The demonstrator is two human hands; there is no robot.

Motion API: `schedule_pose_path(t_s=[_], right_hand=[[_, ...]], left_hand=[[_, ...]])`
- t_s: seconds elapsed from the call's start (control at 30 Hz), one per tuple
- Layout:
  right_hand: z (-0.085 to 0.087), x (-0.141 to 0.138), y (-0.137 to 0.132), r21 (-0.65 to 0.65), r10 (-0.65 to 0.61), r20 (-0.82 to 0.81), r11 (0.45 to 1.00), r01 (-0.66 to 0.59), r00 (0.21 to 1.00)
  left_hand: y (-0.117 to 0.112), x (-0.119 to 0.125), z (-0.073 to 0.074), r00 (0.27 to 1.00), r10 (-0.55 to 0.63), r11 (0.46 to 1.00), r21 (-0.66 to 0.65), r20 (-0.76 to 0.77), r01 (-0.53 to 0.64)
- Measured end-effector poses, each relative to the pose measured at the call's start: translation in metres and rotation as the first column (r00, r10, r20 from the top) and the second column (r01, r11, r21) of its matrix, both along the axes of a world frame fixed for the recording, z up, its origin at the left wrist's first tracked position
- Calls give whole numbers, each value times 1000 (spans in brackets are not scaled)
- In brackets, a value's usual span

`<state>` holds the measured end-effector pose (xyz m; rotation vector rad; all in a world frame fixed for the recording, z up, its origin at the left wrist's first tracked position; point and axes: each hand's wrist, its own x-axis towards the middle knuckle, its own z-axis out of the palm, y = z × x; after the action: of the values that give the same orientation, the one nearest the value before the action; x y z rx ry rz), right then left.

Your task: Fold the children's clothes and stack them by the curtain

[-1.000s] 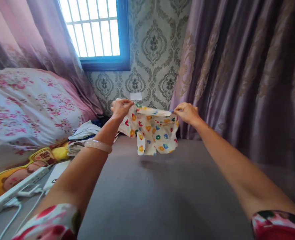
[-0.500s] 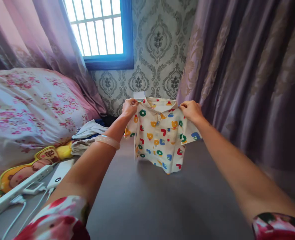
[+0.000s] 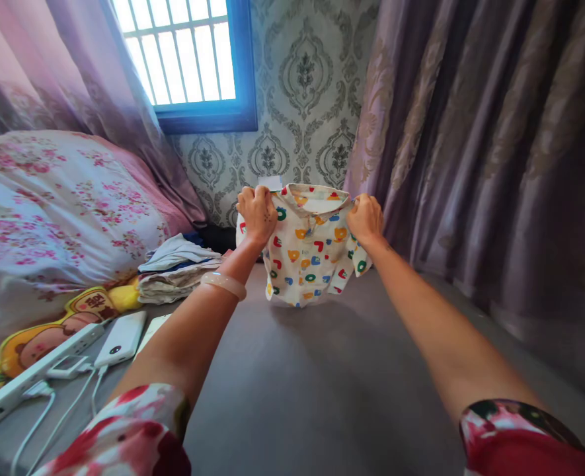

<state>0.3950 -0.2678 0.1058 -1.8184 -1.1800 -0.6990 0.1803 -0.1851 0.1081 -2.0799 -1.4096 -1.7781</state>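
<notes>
A small short-sleeved shirt [image 3: 309,254] with a collar hangs between my hands, cream with a red, yellow, green and blue print. My left hand [image 3: 258,213] is closed on its shoulder at the left of the collar. On the other shoulder, my right hand [image 3: 366,217] grips the cloth with bent fingers. The front faces me, and its lower edge hangs just over the grey surface [image 3: 322,383]; whether it touches I cannot tell. A white tag [image 3: 271,182] sticks up beside my left hand.
Folded clothes [image 3: 178,268] lie in a stack at the left, near a floral quilt [image 3: 64,211]. Closer are a yellow plush cushion [image 3: 49,337], a white power strip [image 3: 39,377], a power bank [image 3: 121,337] and cables. Purple curtains [image 3: 470,145] hang at the right.
The shirt has lifted slightly and its hem has swung away from me. Both hands have turned over with their backs up, bunching the shoulders, and the sleeves have folded inward.
</notes>
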Motion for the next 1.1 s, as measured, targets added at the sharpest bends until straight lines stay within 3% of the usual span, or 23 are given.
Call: schedule_pose_path(t_s=[0.1, 0.4, 0.53, 0.63, 0.73, 0.8, 0.87, 0.93, 1.03, 1.1], right_hand=[[-4, -7, -17, 102, -26, 95, 995, 16, 995], [3, -19, -94, 62, -1, 317, 998, -19, 948], [24, -37, -134, 72, 13, 341, 997, -39, 940], [46, -46, -155, 66, 72, 322, 993, -98, 944], [64, -45, -161, 17, 183, 302, 980, -197, 936], [67, -39, -156, -49, 242, 298, 970, -238, 923], [62, -32, -144, -125, 260, 313, 965, -232, 913], [48, -25, -128, -205, 251, 330, 960, -190, 910], [10, -14, -102, -355, 220, 302, 929, -105, 928], [-22, -7, -87, -468, 218, 271, 881, -69, 938]], left_hand=[[-20, -12, 0, 997, -27, 997, 72, -68, 32], [-83, -63, 6, 991, -92, 979, 173, -100, 108], [-120, -85, 21, 990, -37, 965, 253, -136, 71], [-139, -98, 40, 973, 95, 949, 316, -211, -24], [-144, -103, 56, 934, 186, 947, 310, -306, -87], [-138, -102, 56, 925, 172, 957, 281, -338, -75], [-126, -95, 45, 934, 109, 972, 232, -339, -29], [-111, -86, 22, 936, 28, 985, 170, -350, 34], [-85, -68, -25, 907, 23, 998, 57, -421, 1], [-70, -56, -60, 875, 23, 999, -26, -483, -41]])
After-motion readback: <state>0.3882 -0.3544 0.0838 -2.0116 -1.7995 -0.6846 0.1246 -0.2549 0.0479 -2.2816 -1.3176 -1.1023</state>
